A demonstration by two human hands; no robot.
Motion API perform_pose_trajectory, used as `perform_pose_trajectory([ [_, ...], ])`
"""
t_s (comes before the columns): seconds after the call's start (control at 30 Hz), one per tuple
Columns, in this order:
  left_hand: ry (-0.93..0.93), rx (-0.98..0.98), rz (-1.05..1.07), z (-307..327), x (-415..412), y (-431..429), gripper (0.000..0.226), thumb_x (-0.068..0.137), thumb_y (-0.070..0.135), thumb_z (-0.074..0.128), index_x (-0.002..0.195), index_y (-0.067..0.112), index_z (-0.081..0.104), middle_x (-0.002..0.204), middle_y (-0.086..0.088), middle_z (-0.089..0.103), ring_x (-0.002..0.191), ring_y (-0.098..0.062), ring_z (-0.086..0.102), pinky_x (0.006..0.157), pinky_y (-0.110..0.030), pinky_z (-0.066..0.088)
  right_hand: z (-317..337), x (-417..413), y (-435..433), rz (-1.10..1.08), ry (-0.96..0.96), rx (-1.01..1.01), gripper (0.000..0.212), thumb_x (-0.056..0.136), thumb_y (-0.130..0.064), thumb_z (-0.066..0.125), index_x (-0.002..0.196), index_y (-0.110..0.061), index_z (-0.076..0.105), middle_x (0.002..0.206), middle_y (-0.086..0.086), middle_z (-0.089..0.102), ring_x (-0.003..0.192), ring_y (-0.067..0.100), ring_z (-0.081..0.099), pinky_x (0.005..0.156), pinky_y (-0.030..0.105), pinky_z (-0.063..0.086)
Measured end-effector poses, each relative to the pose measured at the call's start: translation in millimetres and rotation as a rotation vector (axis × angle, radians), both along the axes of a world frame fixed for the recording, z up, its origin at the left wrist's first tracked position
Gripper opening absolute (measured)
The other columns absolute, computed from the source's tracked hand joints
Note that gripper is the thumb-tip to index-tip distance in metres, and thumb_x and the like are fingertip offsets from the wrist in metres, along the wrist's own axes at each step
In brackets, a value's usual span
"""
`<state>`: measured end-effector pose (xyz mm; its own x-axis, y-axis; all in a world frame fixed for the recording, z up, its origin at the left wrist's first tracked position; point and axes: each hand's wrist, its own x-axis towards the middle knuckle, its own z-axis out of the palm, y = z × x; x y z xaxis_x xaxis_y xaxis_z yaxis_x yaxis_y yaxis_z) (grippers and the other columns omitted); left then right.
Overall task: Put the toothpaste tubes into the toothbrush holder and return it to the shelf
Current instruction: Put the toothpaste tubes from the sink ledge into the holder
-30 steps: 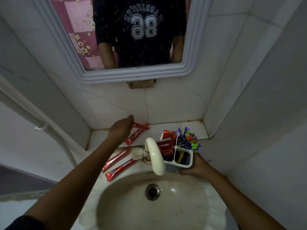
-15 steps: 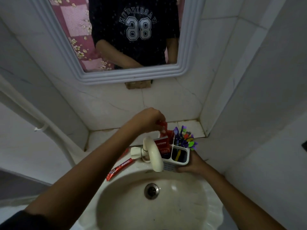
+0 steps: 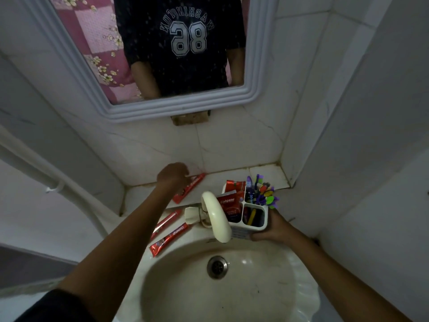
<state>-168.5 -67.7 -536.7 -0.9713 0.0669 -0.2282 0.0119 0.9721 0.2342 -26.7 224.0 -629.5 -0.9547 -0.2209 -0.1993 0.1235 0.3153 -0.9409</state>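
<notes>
My right hand (image 3: 272,230) grips the white toothbrush holder (image 3: 256,226) from below, just right of the tap. Several coloured toothbrushes (image 3: 261,194) stand in its back compartment. Red toothpaste tubes (image 3: 229,202) fill its left compartments. On the tiled shelf (image 3: 267,178) behind the sink, my left hand (image 3: 173,175) is curled over a red toothpaste tube (image 3: 193,183) that lies flat there. Two more red tubes rest on the sink's left rim, one thin (image 3: 166,224) and one wider (image 3: 170,237).
A cream tap (image 3: 217,219) arches over the basin between my hands. The sink (image 3: 301,305) with its drain (image 3: 217,267) lies below. A framed mirror (image 3: 185,108) hangs above the shelf. Tiled walls close in at the left and right.
My left hand dropped a red tube into the holder, then went back left to the shelf and closed on another tube. The holder stays in my right hand.
</notes>
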Motion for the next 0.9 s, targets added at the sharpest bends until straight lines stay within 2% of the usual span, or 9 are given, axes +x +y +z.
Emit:
perform_pose_trajectory([
  [0.1,-0.140,-0.113,0.018,-38,11,-15,0.047,0.080,0.047,0.065,0.115,0.017,0.058,0.114,-0.005,0.062,0.099,-0.023,0.061,0.087,-0.039,0.054,0,-1,0,0.001,-0.003,0.015,0.073,0.055,0.004,0.089,0.113,-0.030,0.060,0.113,-0.006,0.069,0.107,-0.001,0.065,0.085,0.016,0.054],
  [0.17,-0.092,-0.160,0.004,-57,20,-19,0.043,0.080,0.045,0.065,0.111,0.016,0.055,0.112,-0.006,0.059,0.097,-0.025,0.059,0.084,-0.040,0.052,-1,-1,0,0.006,0.002,0.026,0.073,0.056,0.007,0.089,0.112,-0.031,0.059,0.111,-0.010,0.068,0.105,-0.004,0.065,0.083,0.012,0.053],
  [0.23,-0.047,-0.134,0.034,-64,24,-21,0.035,0.083,0.039,0.060,0.107,0.014,0.054,0.107,-0.009,0.059,0.093,-0.026,0.058,0.079,-0.039,0.051,0,-1,0,0.010,0.008,0.031,0.073,0.056,0.004,0.090,0.113,-0.030,0.060,0.114,-0.007,0.069,0.108,0.000,0.065,0.086,0.015,0.054],
  [0.4,-0.139,0.140,0.101,-40,22,-27,0.026,0.086,0.030,0.063,0.104,0.011,0.063,0.100,-0.010,0.068,0.089,-0.025,0.066,0.080,-0.035,0.053,2,0,-1,0.010,0.020,0.024,0.071,0.056,-0.001,0.090,0.117,-0.023,0.061,0.116,0.000,0.070,0.111,0.007,0.066,0.088,0.018,0.054],
  [0.57,0.147,0.447,0.141,38,30,-25,0.018,0.085,0.026,0.067,0.092,0.010,0.068,0.088,-0.010,0.071,0.068,-0.016,0.068,0.060,-0.027,0.050,5,1,-3,0.000,0.018,0.005,0.072,0.056,0.009,0.088,0.116,-0.021,0.060,0.113,-0.002,0.069,0.107,0.001,0.066,0.086,0.017,0.054],
  [0.67,0.256,0.601,-0.020,91,45,-7,0.019,0.087,0.029,0.065,0.097,0.013,0.066,0.088,-0.003,0.067,0.074,-0.013,0.068,0.068,-0.026,0.053,7,2,-3,0.002,0.016,-0.015,0.075,0.055,0.009,0.087,0.119,-0.017,0.058,0.115,-0.001,0.068,0.108,0.000,0.065,0.086,0.015,0.054],
  [0.73,0.253,0.609,-0.179,120,58,14,0.017,0.087,0.031,0.062,0.100,0.020,0.063,0.089,0.006,0.063,0.079,-0.008,0.065,0.071,-0.022,0.052,9,3,-4,0.005,0.015,-0.025,0.078,0.054,0.008,0.088,0.122,-0.013,0.056,0.116,-0.001,0.067,0.109,-0.001,0.064,0.086,0.015,0.054],
  [0.8,0.220,0.581,-0.321,138,70,38,0.017,0.086,0.033,0.063,0.100,0.023,0.063,0.091,0.007,0.064,0.081,-0.007,0.064,0.072,-0.021,0.052,9,3,-4,0.006,0.011,-0.021,0.080,0.054,0.009,0.088,0.124,-0.011,0.054,0.115,-0.003,0.066,0.107,-0.005,0.064,0.085,0.013,0.053],
  [0.9,0.173,0.391,-0.520,141,83,70,0.020,0.085,0.034,0.065,0.099,0.020,0.068,0.094,0.003,0.069,0.084,-0.011,0.065,0.076,-0.027,0.054,10,4,-5,0.002,-0.001,0.006,0.079,0.054,0.014,0.087,0.119,-0.019,0.055,0.112,-0.007,0.065,0.102,-0.011,0.063,0.081,0.010,0.053],
])
